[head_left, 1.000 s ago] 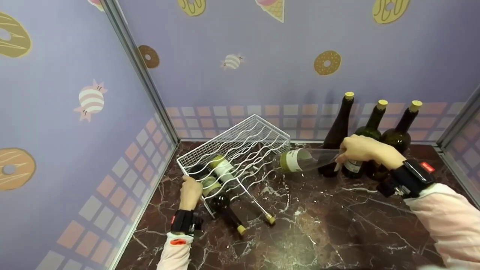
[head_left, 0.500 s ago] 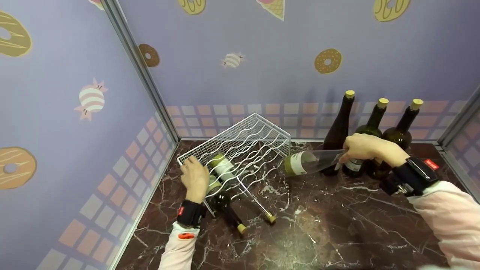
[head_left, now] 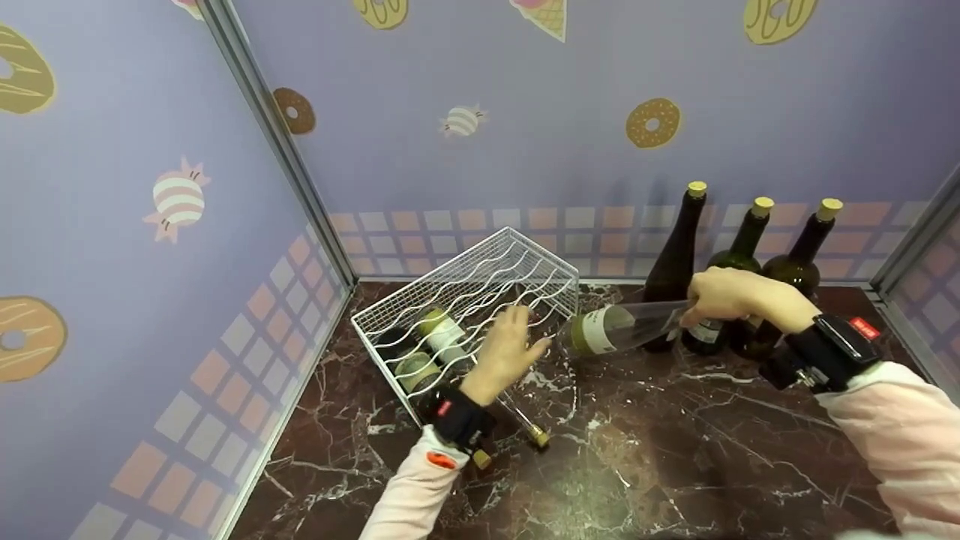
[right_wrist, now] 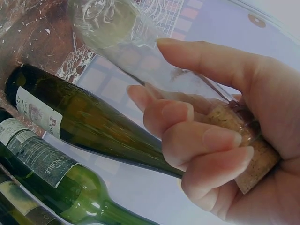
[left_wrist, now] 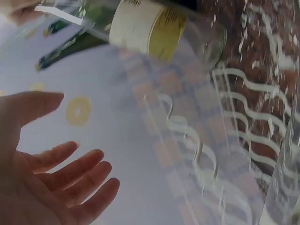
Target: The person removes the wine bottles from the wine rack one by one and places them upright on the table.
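My right hand (head_left: 724, 294) grips the corked neck of a clear wine bottle (head_left: 600, 330), held tilted with its base toward the rack. Its cork (right_wrist: 255, 164) shows under the curled fingers in the right wrist view. My left hand (head_left: 504, 352) hovers over the white wire wine rack (head_left: 430, 274), fingers apart and holding nothing. Spread fingers also appear in the left wrist view, below the clear bottle. Two bottles lie in the rack: a clear one (head_left: 444, 330) with a pale label and a dark one (head_left: 416, 371), whose neck is mostly hidden by my left wrist.
Three dark corked bottles stand behind my right hand: a tall brown one (head_left: 675, 251), a green one (head_left: 748, 238) and a rounder one (head_left: 799, 274). Patterned walls (head_left: 525, 150) border the dark marbled tabletop (head_left: 637, 442) at the back and sides.
My left hand has let go of the rack's left front corner and moved right, across the rack toward the held bottle. The right hand and its clear bottle have barely moved.
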Demonstrator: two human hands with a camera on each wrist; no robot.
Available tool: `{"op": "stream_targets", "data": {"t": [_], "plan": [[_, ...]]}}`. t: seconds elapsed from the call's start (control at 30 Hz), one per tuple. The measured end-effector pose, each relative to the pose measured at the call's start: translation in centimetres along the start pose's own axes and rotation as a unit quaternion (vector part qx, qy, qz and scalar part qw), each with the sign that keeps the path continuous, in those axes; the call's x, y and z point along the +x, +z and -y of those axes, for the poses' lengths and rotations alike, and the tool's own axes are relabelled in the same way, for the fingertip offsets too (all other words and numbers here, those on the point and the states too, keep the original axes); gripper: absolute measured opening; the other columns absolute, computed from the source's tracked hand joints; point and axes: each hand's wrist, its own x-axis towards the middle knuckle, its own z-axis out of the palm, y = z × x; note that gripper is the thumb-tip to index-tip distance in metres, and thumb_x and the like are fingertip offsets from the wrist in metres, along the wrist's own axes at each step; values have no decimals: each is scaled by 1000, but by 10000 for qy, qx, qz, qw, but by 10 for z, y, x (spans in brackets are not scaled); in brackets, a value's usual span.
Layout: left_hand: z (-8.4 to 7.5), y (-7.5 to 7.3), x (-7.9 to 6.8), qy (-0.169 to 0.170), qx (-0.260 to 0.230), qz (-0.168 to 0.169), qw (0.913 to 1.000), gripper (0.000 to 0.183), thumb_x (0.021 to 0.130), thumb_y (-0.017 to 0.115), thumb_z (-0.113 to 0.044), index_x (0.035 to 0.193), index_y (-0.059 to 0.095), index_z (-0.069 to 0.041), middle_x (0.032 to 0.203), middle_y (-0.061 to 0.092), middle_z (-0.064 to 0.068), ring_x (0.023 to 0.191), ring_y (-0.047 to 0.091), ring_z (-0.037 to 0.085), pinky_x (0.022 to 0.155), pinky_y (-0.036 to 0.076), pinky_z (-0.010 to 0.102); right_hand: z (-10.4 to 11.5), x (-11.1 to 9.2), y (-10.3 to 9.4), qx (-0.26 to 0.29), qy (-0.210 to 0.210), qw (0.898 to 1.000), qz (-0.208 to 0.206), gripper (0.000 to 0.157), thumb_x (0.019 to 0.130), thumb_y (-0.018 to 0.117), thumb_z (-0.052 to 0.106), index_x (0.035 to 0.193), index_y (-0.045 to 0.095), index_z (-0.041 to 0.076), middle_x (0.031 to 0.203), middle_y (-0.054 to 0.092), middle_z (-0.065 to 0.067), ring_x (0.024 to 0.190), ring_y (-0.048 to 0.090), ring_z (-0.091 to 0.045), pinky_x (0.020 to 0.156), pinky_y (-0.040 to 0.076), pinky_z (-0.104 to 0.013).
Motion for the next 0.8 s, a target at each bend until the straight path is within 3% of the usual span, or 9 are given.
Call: {"op": "stream_targets", "data": {"t": [0.17, 0.47, 0.8], "plan": [[-9, 30, 1, -32, 213, 692, 9974, 55, 80, 80, -31, 116, 53, -1, 110, 60, 14, 102, 60, 29, 90, 54, 39, -1, 0, 0, 25, -81, 9999, 59, 28, 88, 70, 34, 83, 71, 6, 76, 65, -3, 61, 55, -15, 53, 42, -29], [-15, 62, 5, 15, 180, 1090, 9939, 72, 73, 86, -37, 123, 48, -2, 115, 56, 13, 109, 58, 28, 96, 52, 38, 0, -3, -1, 149, -35, 9998, 114, 25, 88, 69, 32, 81, 70, 8, 67, 57, 0, 50, 51, -13, 46, 41, -27], [-23, 82, 18, 194, -177, 864, 9959, 82, 67, 90, -30, 129, 44, -2, 125, 50, 14, 118, 52, 30, 103, 49, 38, 8, -7, -2, 200, -78, 9995, 216, 23, 88, 69, 30, 85, 72, 7, 67, 58, 0, 51, 54, -15, 47, 44, -30]]}}
